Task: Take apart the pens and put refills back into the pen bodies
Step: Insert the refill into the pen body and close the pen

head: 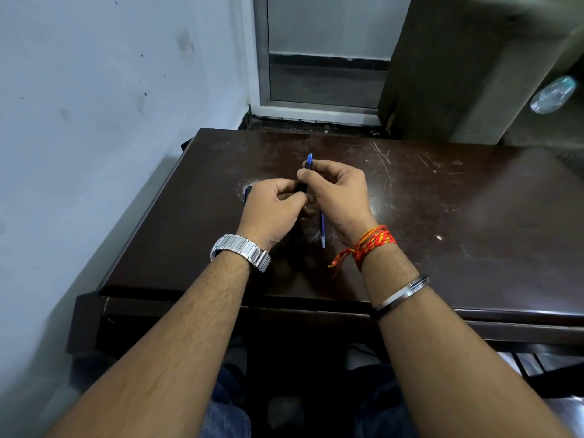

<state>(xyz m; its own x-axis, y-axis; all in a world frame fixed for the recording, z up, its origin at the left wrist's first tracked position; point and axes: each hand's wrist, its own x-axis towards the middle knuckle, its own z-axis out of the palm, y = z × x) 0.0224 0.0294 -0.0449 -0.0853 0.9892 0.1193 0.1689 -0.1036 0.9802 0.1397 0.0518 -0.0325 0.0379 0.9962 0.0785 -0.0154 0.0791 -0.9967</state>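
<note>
Both hands meet above the middle of the desk (442, 216), a little nearer its left edge than its right. The right hand (339, 197) pinches a pen (302, 186) between thumb and forefinger, the other fingers curled behind it. The pen stands nearly upright, tilted slightly toward the far edge, and its blue end pokes out above the fingers. The left hand (271, 203) is curled too, its fingertips closing on the lower, dark part of the same pen, so the two hands touch around it.

A dark blue piece (248, 192) shows at the left side of the left hand; whether it is held or lies on the desk I cannot tell. A thin blue refill (323, 230) shows under the right wrist, pointing toward the near edge; it seems to lie flat on the desk.

The left wrist wears a metal watch (240, 251). The right wrist carries a red and orange thread (369, 245), with a metal bangle (401, 294) further up the forearm. The desk top is dark brown and scratched, most of all near the far edge. A pale wall (94, 121) runs along the left edge. Beyond the far right corner lies a clear bottle (553, 94).
</note>
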